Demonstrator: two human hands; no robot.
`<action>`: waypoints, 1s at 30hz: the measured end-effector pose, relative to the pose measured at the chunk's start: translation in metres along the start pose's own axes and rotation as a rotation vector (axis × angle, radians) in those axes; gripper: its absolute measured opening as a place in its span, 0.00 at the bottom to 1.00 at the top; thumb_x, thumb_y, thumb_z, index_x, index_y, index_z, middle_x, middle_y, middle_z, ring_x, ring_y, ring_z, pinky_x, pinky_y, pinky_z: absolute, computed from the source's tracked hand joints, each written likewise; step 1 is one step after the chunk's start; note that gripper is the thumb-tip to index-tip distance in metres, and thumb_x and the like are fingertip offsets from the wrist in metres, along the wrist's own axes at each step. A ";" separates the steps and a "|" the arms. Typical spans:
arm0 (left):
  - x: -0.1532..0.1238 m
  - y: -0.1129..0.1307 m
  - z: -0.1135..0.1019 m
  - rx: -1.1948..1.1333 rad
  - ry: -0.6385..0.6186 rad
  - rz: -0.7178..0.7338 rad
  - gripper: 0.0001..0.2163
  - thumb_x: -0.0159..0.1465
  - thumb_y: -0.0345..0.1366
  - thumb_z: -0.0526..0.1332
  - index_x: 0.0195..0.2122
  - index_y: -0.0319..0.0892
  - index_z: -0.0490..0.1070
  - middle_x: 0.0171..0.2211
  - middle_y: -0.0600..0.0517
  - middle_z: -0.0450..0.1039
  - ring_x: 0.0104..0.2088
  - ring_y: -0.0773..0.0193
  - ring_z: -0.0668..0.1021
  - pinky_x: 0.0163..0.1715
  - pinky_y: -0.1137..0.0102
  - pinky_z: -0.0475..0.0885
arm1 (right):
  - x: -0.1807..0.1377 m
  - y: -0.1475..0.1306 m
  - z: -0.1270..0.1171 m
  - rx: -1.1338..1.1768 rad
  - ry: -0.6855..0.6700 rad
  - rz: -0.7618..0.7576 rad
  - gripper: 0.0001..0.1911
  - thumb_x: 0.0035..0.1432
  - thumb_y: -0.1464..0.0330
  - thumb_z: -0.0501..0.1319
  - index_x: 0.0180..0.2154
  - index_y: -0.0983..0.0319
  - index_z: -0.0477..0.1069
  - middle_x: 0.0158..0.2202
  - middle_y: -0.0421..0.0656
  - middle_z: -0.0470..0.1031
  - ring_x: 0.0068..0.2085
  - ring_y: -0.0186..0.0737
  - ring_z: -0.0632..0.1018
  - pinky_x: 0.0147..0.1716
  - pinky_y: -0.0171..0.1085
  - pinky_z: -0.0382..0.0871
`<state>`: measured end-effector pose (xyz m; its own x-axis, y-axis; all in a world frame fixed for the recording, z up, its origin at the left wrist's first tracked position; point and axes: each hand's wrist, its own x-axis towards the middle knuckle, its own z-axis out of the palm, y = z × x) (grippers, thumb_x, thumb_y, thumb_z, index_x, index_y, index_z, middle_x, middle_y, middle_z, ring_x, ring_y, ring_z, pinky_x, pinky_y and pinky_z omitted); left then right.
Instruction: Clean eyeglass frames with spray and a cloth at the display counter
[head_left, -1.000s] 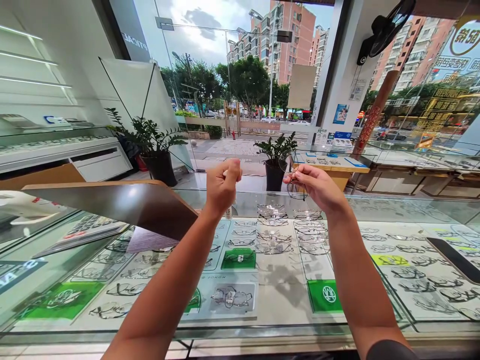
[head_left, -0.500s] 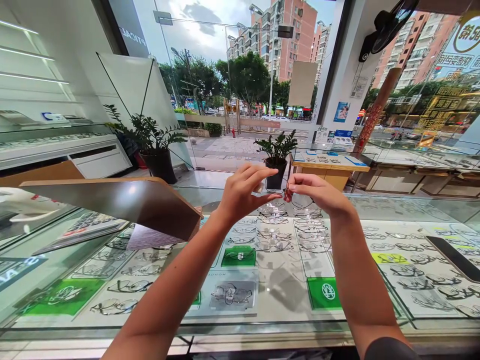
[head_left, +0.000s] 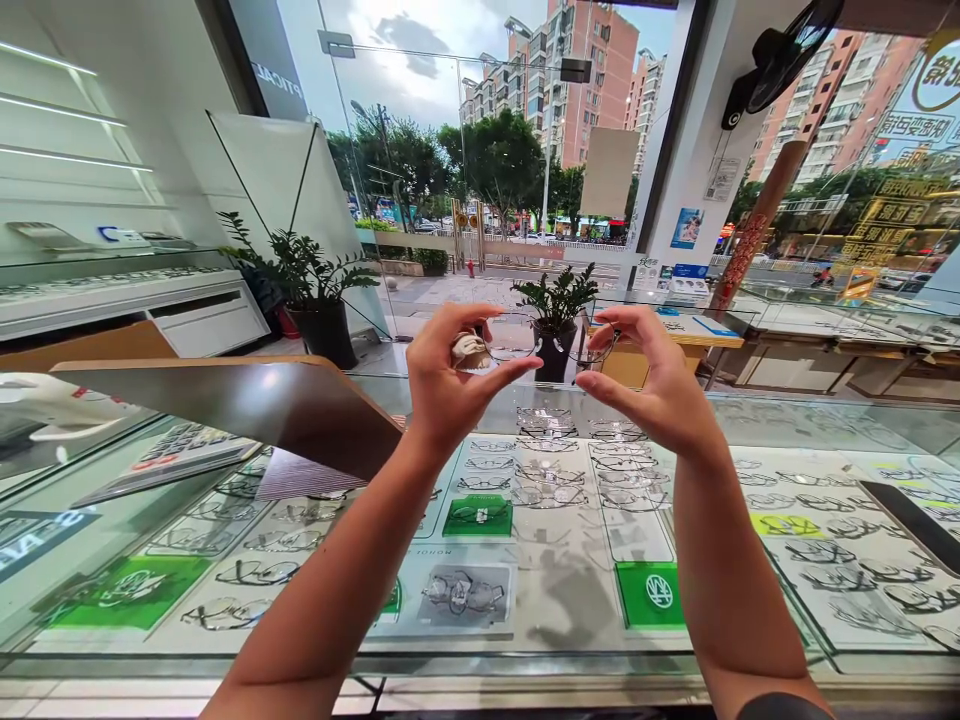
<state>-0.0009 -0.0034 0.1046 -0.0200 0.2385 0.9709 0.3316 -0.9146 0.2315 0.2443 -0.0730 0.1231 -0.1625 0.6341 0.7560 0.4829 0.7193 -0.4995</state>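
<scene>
A pair of thin-rimmed eyeglasses (head_left: 517,338) is held up above the glass counter, lenses side by side. My left hand (head_left: 442,385) grips its left side between thumb and fingers. A crumpled whitish cloth (head_left: 469,351) is tucked in that same palm. On the other side, my right hand (head_left: 660,380) holds the right end of the frame near the rim, its thumb stretched below the lens. Beneath my hands, rows of eyeglasses (head_left: 550,472) lie inside the display case (head_left: 555,560).
A brown-edged panel, seemingly a mirror back (head_left: 247,400), leans over the counter at left, beside a magazine (head_left: 176,455). A dark flat phone-like object (head_left: 911,520) lies at right. Potted plants (head_left: 322,330) stand beyond, before the glass doors (head_left: 420,200).
My hands have moved apart, left hand leftward and right hand slightly rightward. The eyeglasses have turned from near edge-on to both lenses spread between my hands. The cloth now shows more.
</scene>
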 end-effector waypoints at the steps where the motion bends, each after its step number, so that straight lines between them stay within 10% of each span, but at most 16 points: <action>1: 0.000 0.002 -0.001 0.003 0.003 -0.014 0.27 0.55 0.57 0.78 0.49 0.47 0.79 0.37 0.53 0.77 0.34 0.63 0.76 0.36 0.65 0.74 | 0.000 -0.001 0.001 -0.013 0.020 -0.006 0.28 0.62 0.51 0.74 0.58 0.51 0.70 0.48 0.44 0.79 0.53 0.51 0.80 0.60 0.52 0.72; 30: 0.008 0.001 -0.009 -0.020 -0.117 -0.039 0.24 0.60 0.55 0.76 0.54 0.52 0.82 0.40 0.50 0.75 0.40 0.59 0.76 0.40 0.64 0.75 | 0.004 0.013 0.002 0.018 0.085 0.075 0.24 0.64 0.52 0.73 0.56 0.51 0.71 0.51 0.45 0.81 0.55 0.52 0.82 0.62 0.55 0.72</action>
<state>-0.0087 -0.0056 0.1134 0.0778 0.3092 0.9478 0.3138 -0.9100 0.2711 0.2486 -0.0603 0.1190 -0.0525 0.6602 0.7492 0.4755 0.6763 -0.5626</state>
